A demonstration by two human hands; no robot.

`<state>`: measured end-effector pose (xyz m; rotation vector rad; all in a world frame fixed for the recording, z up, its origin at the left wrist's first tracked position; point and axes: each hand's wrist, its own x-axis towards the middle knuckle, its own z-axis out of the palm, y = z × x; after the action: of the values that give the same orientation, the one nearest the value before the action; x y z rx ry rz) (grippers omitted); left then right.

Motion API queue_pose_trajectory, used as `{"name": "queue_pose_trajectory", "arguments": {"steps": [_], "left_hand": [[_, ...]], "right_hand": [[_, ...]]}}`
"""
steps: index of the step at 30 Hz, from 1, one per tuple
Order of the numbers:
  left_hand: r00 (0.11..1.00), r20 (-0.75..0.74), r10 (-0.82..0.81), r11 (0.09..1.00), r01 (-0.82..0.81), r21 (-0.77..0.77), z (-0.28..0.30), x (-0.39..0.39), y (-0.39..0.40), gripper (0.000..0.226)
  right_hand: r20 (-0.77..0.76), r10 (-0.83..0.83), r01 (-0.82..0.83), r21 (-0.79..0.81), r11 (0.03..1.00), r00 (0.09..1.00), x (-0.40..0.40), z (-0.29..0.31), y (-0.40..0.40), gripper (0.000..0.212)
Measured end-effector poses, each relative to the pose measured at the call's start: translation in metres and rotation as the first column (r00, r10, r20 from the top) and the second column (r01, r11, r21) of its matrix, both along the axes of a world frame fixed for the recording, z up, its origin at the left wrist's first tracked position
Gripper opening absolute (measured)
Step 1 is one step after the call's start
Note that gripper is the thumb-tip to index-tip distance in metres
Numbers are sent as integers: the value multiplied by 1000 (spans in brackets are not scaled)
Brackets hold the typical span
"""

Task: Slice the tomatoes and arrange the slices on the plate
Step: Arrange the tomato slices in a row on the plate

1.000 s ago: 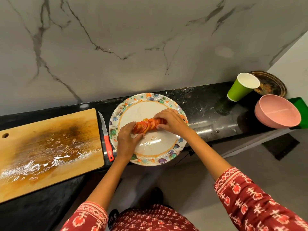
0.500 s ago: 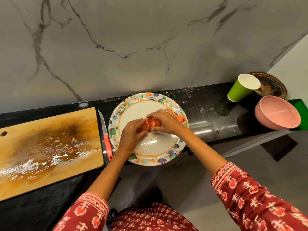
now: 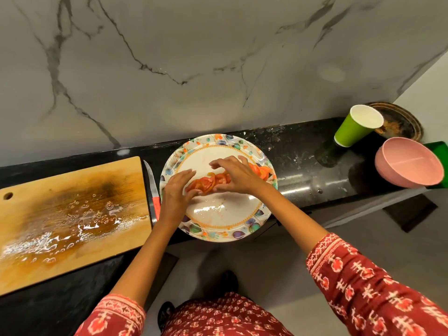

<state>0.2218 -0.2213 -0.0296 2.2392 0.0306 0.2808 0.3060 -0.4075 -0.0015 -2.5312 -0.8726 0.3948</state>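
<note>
Now the fan opens up: a second ago both hands were bunching the tomato slices (image 3: 208, 183) into a tight stack at the middle of the plate (image 3: 218, 235), and at this moment the stack has been laid down into an overlapping row running from the plate's centre toward its right rim. The left hand (image 3: 175, 191) rests with fingers fairly straight against the left end of the row, steadying the last slice. The right hand (image 3: 236, 175) is spread wide and flat over the right part of the row, fingertips pressing lightly, gripping nothing. More slices show past its knuckles, by the right rim. By the look of it, slicing is finished and this is the arranging stage, nearly done. The knife (image 3: 153, 190) lies idle between plate and wet cutting board (image 3: 68, 214) on the bench's left side.
</note>
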Motion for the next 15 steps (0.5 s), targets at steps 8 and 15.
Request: {"name": "queue_pose_trajectory", "arguments": {"steps": [8,15], "left_hand": [[998,-20,59,989,-56,137,-6,-9,18,29],[990,26,137,958,-139,250,-8,-15,12,33]], "right_hand": [[17,23,-24,59,998,1000,-7,-5,18,51],[21,42,-42,14,999,999,-12,-4,20,57]]}}
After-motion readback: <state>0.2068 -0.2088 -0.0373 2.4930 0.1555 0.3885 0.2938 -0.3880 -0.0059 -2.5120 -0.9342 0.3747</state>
